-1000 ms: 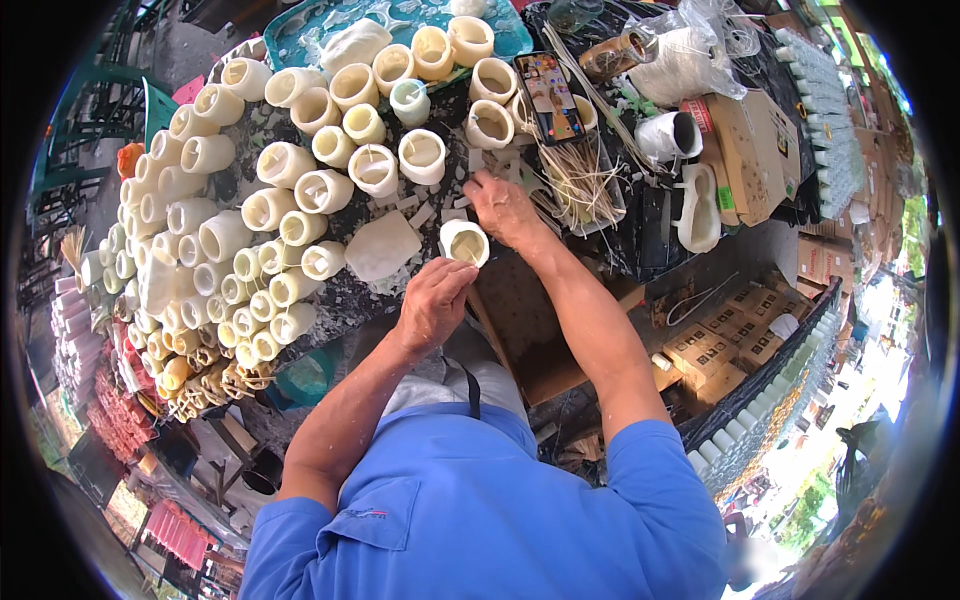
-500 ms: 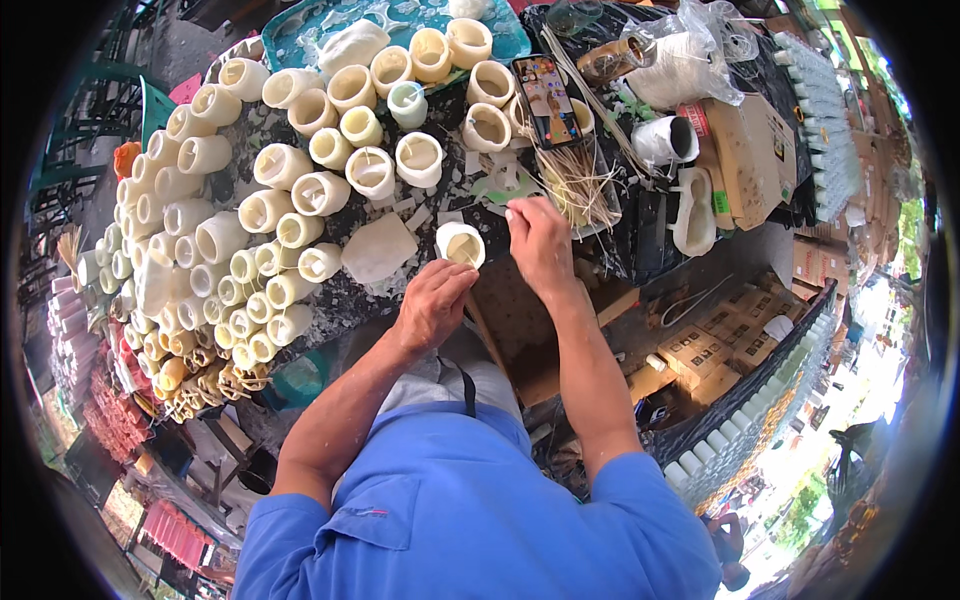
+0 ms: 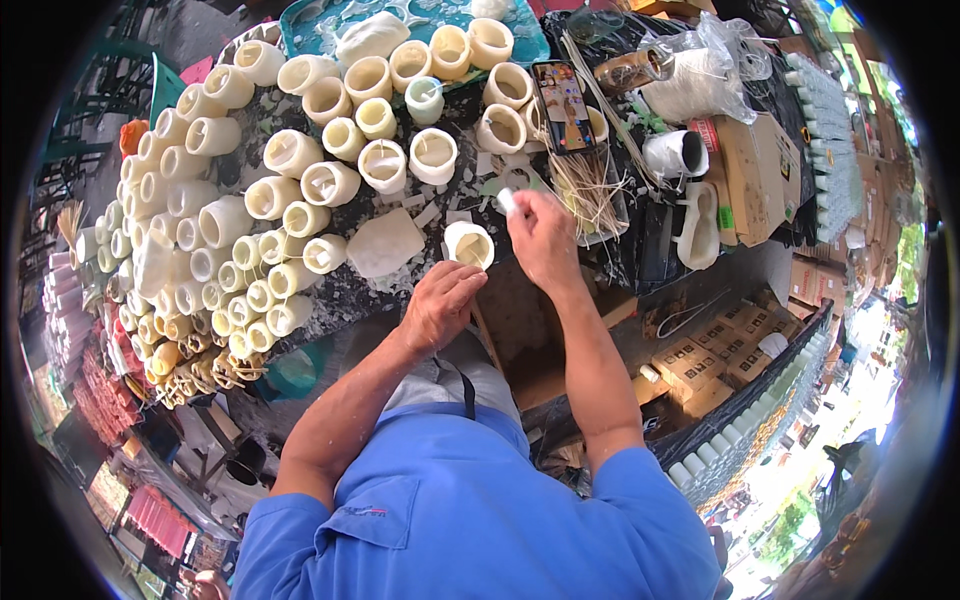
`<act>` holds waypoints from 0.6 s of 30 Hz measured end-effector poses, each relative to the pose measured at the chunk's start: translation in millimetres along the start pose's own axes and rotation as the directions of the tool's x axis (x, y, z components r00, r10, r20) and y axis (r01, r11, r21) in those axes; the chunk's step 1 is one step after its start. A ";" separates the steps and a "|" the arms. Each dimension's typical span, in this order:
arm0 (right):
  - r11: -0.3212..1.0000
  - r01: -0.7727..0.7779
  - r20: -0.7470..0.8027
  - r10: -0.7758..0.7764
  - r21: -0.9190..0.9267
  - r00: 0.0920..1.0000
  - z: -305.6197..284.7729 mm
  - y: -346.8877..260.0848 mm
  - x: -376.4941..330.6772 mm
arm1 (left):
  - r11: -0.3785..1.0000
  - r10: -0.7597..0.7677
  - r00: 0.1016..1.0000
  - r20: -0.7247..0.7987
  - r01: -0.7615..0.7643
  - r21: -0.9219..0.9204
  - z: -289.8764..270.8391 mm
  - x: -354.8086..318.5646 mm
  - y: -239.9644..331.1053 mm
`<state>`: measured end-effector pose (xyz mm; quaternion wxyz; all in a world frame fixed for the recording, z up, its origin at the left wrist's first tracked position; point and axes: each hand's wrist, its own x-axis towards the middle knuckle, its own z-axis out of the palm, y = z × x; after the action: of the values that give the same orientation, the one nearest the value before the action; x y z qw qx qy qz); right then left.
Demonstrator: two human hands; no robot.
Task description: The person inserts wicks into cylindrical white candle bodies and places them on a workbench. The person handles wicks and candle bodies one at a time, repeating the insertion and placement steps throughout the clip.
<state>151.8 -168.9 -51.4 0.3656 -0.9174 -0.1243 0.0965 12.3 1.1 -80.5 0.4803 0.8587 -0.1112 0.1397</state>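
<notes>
The left hand (image 3: 440, 305) curls its fingers beside 1 short cream wax cylinder (image 3: 468, 244), upright, mouth up. The right hand (image 3: 540, 235) pinches a small white piece (image 3: 505, 200).

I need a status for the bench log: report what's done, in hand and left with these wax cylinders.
Done, apparently: many cream wax cylinders stand grouped across the dark table. In hand: the left hand steadies one cylinder while the right hand holds a small white piece above it. Left: cannot tell how many cylinders need work.
</notes>
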 end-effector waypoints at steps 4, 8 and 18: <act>0.981 0.141 0.216 -0.167 0.131 0.962 -22.5 -30.6 -32.0 | 1.000 0.026 1.000 -0.011 -0.026 -0.003 2.2 0.4 0.8; 0.979 0.186 -0.008 -0.188 -0.085 0.982 1.3 -10.8 6.8 | 1.000 0.017 1.000 -0.009 -0.017 -0.001 1.8 0.6 1.1; 0.925 -0.064 -0.001 0.069 -0.375 0.998 87.4 27.3 72.9 | 1.000 -0.018 1.000 -0.002 0.018 -0.011 -3.7 -0.4 -1.8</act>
<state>202.0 -109.7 -139.1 0.1793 -0.9734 -0.1116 0.0889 12.0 5.3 -80.2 0.4865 0.8568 -0.1036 0.1357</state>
